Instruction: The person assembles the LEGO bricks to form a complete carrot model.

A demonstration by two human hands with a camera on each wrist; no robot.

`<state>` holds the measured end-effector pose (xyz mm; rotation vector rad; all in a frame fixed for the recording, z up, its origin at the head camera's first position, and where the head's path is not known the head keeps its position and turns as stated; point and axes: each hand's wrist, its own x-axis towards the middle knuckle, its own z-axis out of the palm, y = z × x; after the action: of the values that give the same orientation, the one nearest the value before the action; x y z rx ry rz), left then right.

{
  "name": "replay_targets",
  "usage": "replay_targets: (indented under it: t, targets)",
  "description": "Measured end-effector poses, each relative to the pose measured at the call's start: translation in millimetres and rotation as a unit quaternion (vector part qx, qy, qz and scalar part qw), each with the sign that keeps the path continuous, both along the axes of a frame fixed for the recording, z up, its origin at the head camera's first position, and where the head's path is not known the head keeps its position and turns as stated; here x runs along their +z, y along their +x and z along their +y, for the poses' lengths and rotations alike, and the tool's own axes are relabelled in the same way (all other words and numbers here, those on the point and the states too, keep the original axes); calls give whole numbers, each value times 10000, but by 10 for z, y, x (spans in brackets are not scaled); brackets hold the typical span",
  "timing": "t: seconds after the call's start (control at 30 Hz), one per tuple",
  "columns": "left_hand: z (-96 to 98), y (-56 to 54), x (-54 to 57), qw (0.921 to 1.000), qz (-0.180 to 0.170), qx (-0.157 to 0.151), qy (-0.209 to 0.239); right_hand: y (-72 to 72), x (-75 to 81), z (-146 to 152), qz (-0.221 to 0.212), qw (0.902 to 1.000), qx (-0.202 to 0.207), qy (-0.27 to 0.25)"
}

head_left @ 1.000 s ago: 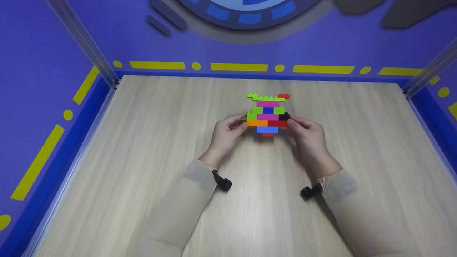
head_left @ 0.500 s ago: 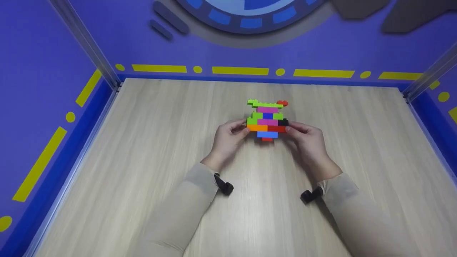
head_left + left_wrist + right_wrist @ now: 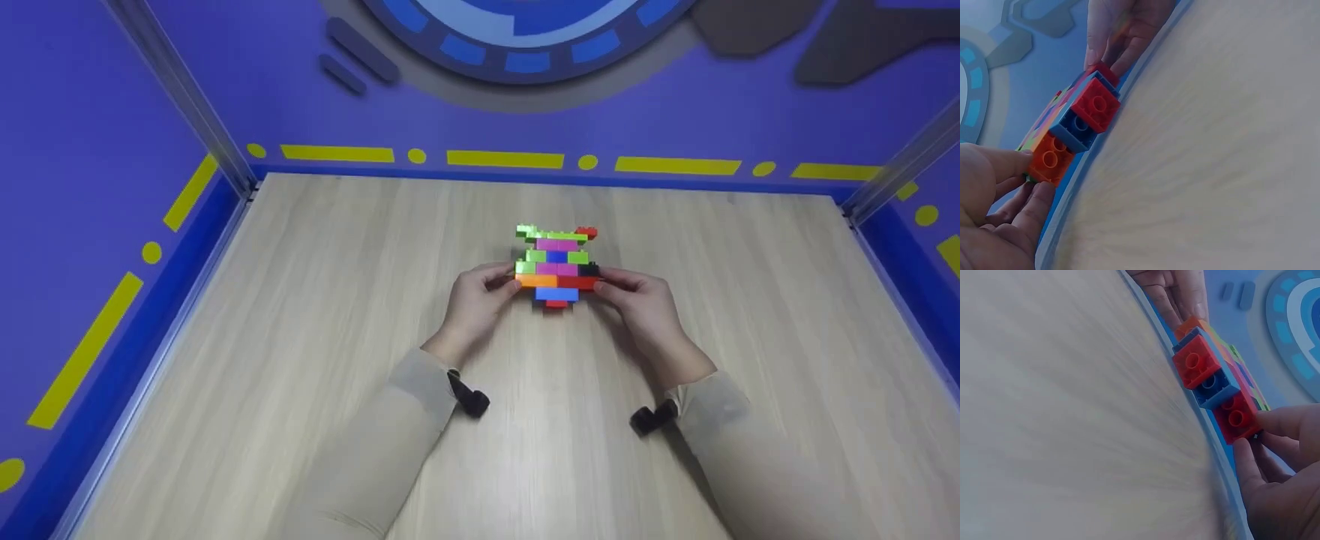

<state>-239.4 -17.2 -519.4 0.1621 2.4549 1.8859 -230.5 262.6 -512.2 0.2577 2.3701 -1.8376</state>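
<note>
Both hands hold a multicoloured toy brick build [image 3: 556, 268] between them over the table. My left hand [image 3: 476, 307] pinches its left end at the orange brick [image 3: 537, 280]. On the other side, my right hand [image 3: 645, 311] pinches the end of the dark red brick [image 3: 576, 283]. A blue brick [image 3: 556, 294] and a small red brick [image 3: 556, 304] form its lower tip. In the left wrist view, the hollow undersides of the red brick [image 3: 1096, 105] and orange brick [image 3: 1050, 159] show. The right wrist view shows the blue brick [image 3: 1217, 389] from below too.
A light wood-grain table [image 3: 315, 300] lies beneath the hands. Blue panels with yellow marks [image 3: 506, 159] rise behind it and at both sides, with metal posts [image 3: 187, 97] at the corners. Each wrist wears a black camera mount [image 3: 472, 399].
The brick build and both hands sit lower in the head view than before, and the table and back wall have shifted down too. The grip of both hands looks the same.
</note>
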Motion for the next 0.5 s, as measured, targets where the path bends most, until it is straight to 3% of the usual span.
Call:
replay_targets:
  t: [0.5]
  targets:
    - [-1, -2, -23, 9995, -45, -14, -318, -2, 4, -8, -61, 9996, 145, 237]
